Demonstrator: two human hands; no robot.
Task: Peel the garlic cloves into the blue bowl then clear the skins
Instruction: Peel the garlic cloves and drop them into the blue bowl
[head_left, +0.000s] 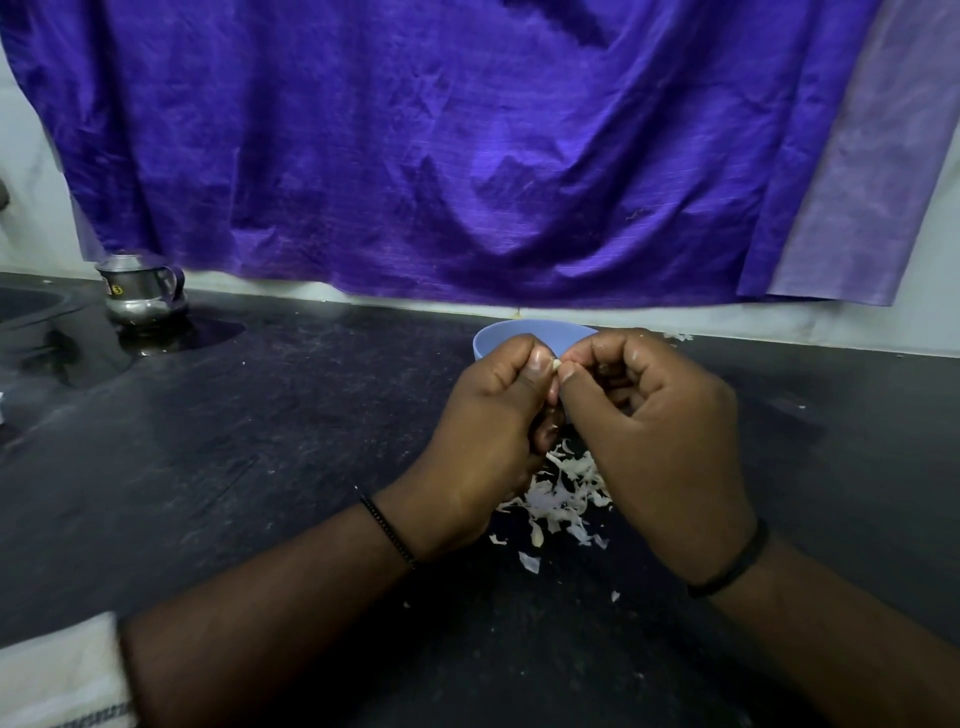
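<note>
My left hand (493, 421) and my right hand (660, 431) meet above the dark counter, fingertips together. Between the thumbs they pinch a small pale garlic clove (556, 365), mostly hidden by the fingers. The blue bowl (524, 335) stands just behind the hands; only its far rim and part of the inside show, and its contents are hidden. A heap of white garlic skins (561, 493) lies on the counter below and between my wrists, with a few loose flakes (529, 562) nearer to me.
A steel jug (140, 288) stands at the back left of the black counter (260, 441). A purple cloth (467, 156) hangs on the wall behind. More skins (678, 336) lie beside the bowl at the wall. A white cloth (57, 675) sits at the bottom left.
</note>
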